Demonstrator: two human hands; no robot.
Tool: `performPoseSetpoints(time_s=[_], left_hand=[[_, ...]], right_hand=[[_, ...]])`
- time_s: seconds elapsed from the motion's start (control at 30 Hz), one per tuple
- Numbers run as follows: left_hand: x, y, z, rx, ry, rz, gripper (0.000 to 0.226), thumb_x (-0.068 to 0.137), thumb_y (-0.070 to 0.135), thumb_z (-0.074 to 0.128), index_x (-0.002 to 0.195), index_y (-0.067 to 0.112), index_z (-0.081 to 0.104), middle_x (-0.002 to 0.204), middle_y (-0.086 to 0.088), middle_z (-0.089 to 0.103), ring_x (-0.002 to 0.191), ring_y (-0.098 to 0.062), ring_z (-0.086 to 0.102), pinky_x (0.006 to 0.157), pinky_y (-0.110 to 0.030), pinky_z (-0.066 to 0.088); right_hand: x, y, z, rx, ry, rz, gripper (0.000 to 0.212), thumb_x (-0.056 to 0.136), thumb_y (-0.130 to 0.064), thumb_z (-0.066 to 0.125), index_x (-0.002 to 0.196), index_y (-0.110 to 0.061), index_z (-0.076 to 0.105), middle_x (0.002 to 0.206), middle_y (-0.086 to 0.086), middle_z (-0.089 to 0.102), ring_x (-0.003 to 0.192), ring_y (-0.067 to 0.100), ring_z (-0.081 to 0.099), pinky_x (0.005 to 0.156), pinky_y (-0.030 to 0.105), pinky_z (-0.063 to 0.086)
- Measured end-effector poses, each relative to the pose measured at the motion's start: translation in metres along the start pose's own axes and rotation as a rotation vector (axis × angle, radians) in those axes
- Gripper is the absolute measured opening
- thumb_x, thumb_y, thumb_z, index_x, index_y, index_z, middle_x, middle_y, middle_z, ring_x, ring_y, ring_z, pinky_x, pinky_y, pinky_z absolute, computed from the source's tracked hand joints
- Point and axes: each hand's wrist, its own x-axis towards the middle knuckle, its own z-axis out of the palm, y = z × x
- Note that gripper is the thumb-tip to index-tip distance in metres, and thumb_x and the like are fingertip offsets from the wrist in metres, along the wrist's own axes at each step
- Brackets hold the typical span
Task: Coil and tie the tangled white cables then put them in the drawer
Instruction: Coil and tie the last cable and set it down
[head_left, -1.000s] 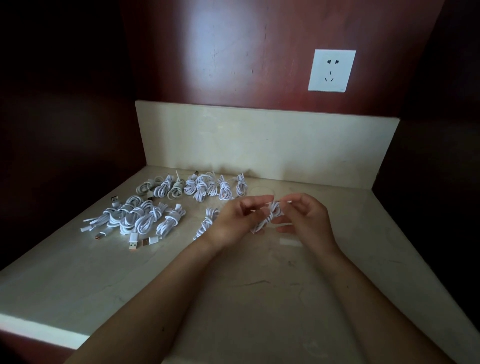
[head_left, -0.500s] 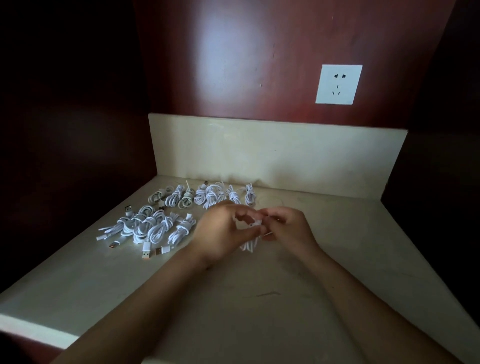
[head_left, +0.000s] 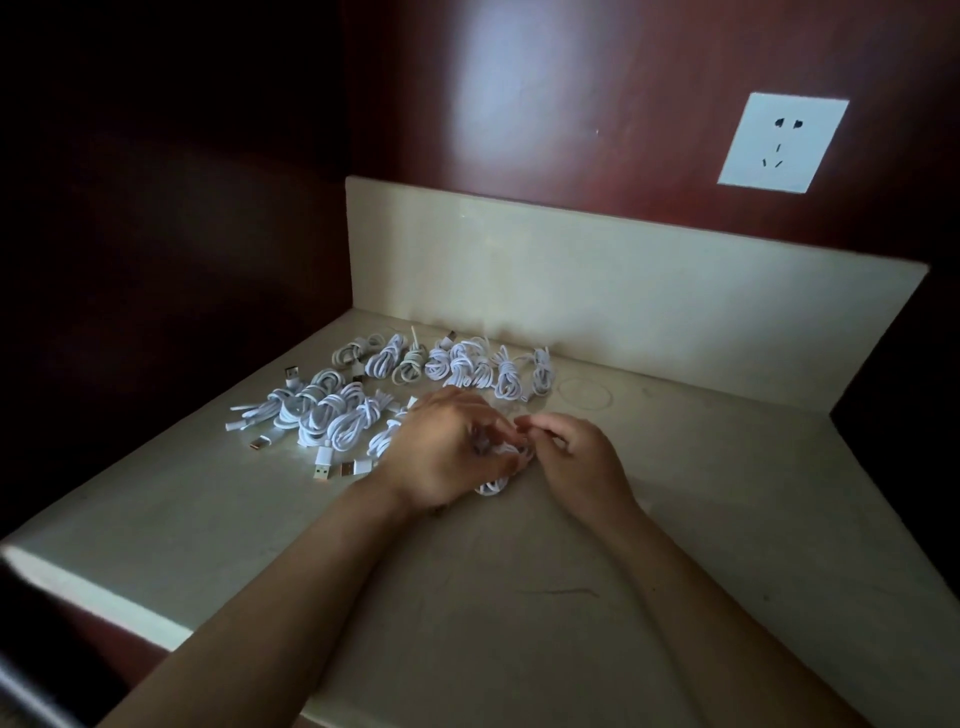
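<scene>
A coiled white cable (head_left: 496, 483) lies between my two hands just above the pale stone counter (head_left: 519, 623). My left hand (head_left: 441, 457) curls round the coil and covers most of it; only its lower loops show. My right hand (head_left: 571, 457) pinches the cable's end at the coil's top. Several coiled and tied white cables (head_left: 332, 415) lie in a cluster to the left, and another row of tied cables (head_left: 467, 364) sits behind my hands near the backsplash. No drawer is in view.
A low cream backsplash (head_left: 623, 291) closes the counter's far side, with dark red panels around it. A white wall socket (head_left: 782, 143) sits at upper right. The counter's front edge (head_left: 104, 597) runs at lower left. A faint ring mark (head_left: 584, 397) shows right of the cables.
My hands have come closer together and lowered toward the counter, the left one closing over the coil. The camera has shifted, so the scene sits lower and further right.
</scene>
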Motion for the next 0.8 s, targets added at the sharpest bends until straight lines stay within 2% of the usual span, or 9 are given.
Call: performPoseSetpoints(time_s=[0.13,0.23,0.33,0.47,0.67,0.8], left_hand=[[-0.001,0.0,0.001,-0.023,0.015,-0.004,0.023,0.072,0.057,0.062,0.085,0.042,0.073,0.078,0.011,0.066,0.081,-0.002,0.055,0.08,-0.023,0.041],[-0.002,0.0,0.002,-0.08,0.053,-0.028,0.024,0.073,0.056,0.066,0.085,0.036,0.074,0.079,0.018,0.065,0.083,-0.002,0.058,0.081,-0.025,0.045],[-0.002,-0.002,0.004,-0.142,0.085,-0.077,0.024,0.076,0.052,0.069,0.083,0.029,0.073,0.079,0.019,0.066,0.084,-0.002,0.061,0.08,-0.029,0.049],[-0.003,-0.003,0.002,-0.167,0.11,-0.126,0.016,0.078,0.042,0.071,0.084,0.028,0.072,0.08,0.018,0.067,0.085,-0.003,0.062,0.082,-0.032,0.05],[0.005,-0.002,-0.001,-0.007,0.071,-0.038,0.013,0.081,0.044,0.064,0.081,0.032,0.07,0.08,0.017,0.067,0.083,-0.001,0.061,0.083,-0.037,0.049],[0.009,0.0,0.0,0.009,0.08,0.004,0.008,0.081,0.037,0.066,0.082,0.031,0.071,0.078,0.016,0.065,0.078,0.0,0.06,0.079,-0.034,0.05]], right_hand=[[-0.004,0.002,0.001,-0.055,-0.015,-0.024,0.039,0.081,-0.037,0.047,0.109,-0.028,0.072,0.109,-0.01,0.071,0.11,0.013,0.062,0.097,0.038,0.048],[-0.007,0.003,0.0,-0.083,0.0,-0.072,0.03,0.087,-0.031,0.055,0.113,-0.024,0.071,0.113,-0.007,0.07,0.113,0.014,0.058,0.1,0.034,0.044],[-0.007,0.007,-0.003,-0.112,0.019,-0.113,0.025,0.091,-0.019,0.063,0.114,-0.02,0.071,0.115,-0.004,0.069,0.115,0.014,0.055,0.097,0.026,0.039],[-0.008,0.007,-0.002,-0.16,0.022,-0.158,0.026,0.09,-0.017,0.064,0.115,-0.02,0.07,0.116,-0.003,0.069,0.115,0.015,0.055,0.095,0.024,0.038],[-0.015,0.006,-0.011,-0.216,0.062,-0.181,0.029,0.088,-0.014,0.065,0.116,-0.018,0.07,0.117,-0.002,0.068,0.113,0.017,0.056,0.093,0.022,0.036],[-0.016,0.008,-0.014,-0.236,0.116,-0.175,0.03,0.088,-0.02,0.059,0.115,-0.018,0.07,0.115,-0.002,0.069,0.111,0.016,0.057,0.092,0.021,0.037]])
